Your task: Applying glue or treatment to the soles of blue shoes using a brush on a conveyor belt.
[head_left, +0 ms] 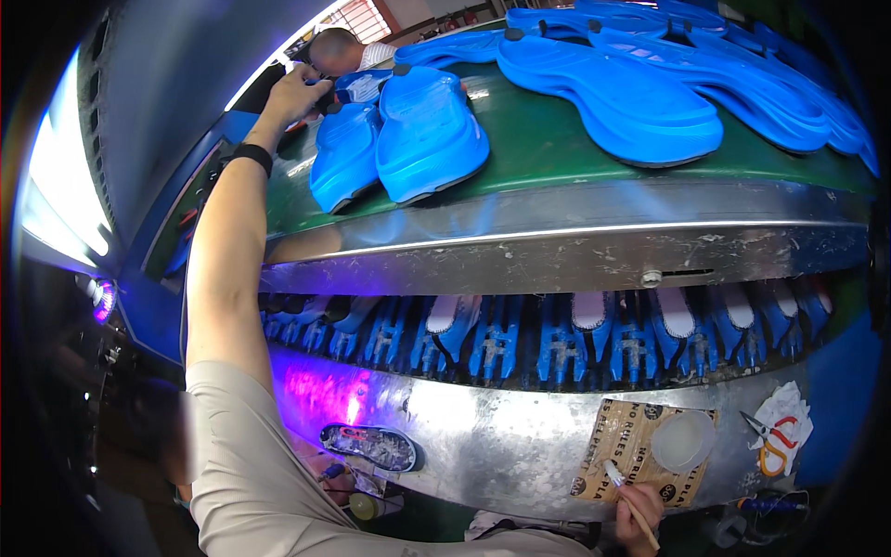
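Note:
My left hand reaches up to the far left of the green conveyor belt. Its fingers are bent and closed, but what they grip is too small to make out; right beside them is a blue-and-white shoe piece. Two blue soles lie just nearer on the belt. Low at the right, my right hand is closed round the wooden handle of a brush. The brush's pale bristles are over a printed cardboard sheet, on which stands a round tub of whitish liquid.
More blue soles lie across the belt. Below its metal edge, a lower rack carries several shoe uppers on blue holders. Orange-handled scissors and a dark sole lie on the metal ledge. Another person is beyond the belt.

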Demonstrator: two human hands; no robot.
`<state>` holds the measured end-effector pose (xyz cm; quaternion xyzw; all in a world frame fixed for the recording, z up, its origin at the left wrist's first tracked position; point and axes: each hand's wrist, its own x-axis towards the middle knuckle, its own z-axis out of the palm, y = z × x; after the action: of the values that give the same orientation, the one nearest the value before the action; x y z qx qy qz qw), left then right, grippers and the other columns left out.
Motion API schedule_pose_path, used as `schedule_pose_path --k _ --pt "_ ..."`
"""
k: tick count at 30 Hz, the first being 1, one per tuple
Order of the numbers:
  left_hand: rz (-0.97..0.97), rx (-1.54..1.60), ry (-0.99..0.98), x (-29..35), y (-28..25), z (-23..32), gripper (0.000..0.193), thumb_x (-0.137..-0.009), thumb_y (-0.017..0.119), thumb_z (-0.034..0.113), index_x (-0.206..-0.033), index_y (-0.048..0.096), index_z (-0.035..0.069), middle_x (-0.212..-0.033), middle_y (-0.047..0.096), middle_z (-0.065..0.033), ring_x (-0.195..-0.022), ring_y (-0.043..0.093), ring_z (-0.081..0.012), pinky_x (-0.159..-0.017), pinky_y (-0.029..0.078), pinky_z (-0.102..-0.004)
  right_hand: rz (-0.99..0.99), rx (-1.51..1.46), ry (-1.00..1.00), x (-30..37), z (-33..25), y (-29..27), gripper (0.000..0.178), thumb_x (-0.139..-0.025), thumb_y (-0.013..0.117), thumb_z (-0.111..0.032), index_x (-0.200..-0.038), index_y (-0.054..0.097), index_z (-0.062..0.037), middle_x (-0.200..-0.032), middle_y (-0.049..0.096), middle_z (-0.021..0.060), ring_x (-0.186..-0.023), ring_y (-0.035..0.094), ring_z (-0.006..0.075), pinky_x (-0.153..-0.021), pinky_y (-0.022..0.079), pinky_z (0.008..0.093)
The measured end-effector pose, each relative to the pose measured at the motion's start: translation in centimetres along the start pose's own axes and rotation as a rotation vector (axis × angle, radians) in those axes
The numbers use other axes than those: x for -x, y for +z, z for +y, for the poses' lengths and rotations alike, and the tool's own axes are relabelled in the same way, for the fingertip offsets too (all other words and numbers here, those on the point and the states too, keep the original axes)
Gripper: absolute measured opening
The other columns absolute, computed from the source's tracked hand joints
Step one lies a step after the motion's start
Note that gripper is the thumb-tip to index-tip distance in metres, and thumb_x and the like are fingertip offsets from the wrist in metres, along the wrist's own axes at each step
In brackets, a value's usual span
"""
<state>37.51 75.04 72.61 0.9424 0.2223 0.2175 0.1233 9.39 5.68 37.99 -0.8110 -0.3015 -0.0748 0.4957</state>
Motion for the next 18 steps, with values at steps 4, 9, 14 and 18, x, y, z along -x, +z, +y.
schedule_pose_path --k 4,9,14,18 --pt "0.018 0.574 -0.344 1.5 -2.0 -3.9 0.040 -0.097 0.065 0.031 -0.115 0.063 -0.005 -0.095 0.071 -0.0179 -0.061 0.072 -0.0255 -0.060 0.065 -0.0286 -0.024 0.030 -0.035 -0.4 -0.2 -0.1 0.017 -0.092 0.064 0.003 -0.106 0.070 0.0095 -0.097 0.070 0.0222 -0.089 0.067 0.0387 -0.080 0.055 0.0444" --pt "-0.184 0.421 -0.504 1.9 -1.1 -7.9 0.054 -0.106 0.045 0.043 -0.135 0.050 -0.001 -0.096 0.072 -0.0190 -0.068 0.073 -0.0202 -0.051 0.059 -0.0280 -0.036 0.022 0.034 0.1 -0.1 0.1 0.017 -0.093 0.063 -0.001 -0.106 0.070 0.0088 -0.098 0.069 0.0220 -0.089 0.066 0.0386 -0.081 0.054 0.0448" --pt "-0.110 -0.197 0.040 -1.0 -0.3 -8.7 0.048 -0.105 0.048 0.042 -0.131 0.053 0.001 -0.104 0.072 -0.0230 -0.084 0.073 -0.0322 -0.067 0.059 -0.0457 -0.037 0.008 0.097 0.6 0.3 0.4 0.018 -0.093 0.065 -0.003 -0.106 0.070 0.0080 -0.099 0.070 0.0218 -0.090 0.067 0.0387 -0.083 0.054 0.0454" --pt "0.120 -0.890 0.127 -2.0 -0.4 -10.7 0.039 -0.097 0.059 0.029 -0.123 0.060 0.000 -0.117 0.069 -0.0260 -0.110 0.068 -0.0406 -0.091 0.055 -0.0514 -0.049 0.014 0.135 0.7 0.5 0.4 0.019 -0.096 0.064 -0.007 -0.105 0.071 0.0072 -0.098 0.070 0.0212 -0.092 0.067 0.0395 -0.084 0.054 0.0457"
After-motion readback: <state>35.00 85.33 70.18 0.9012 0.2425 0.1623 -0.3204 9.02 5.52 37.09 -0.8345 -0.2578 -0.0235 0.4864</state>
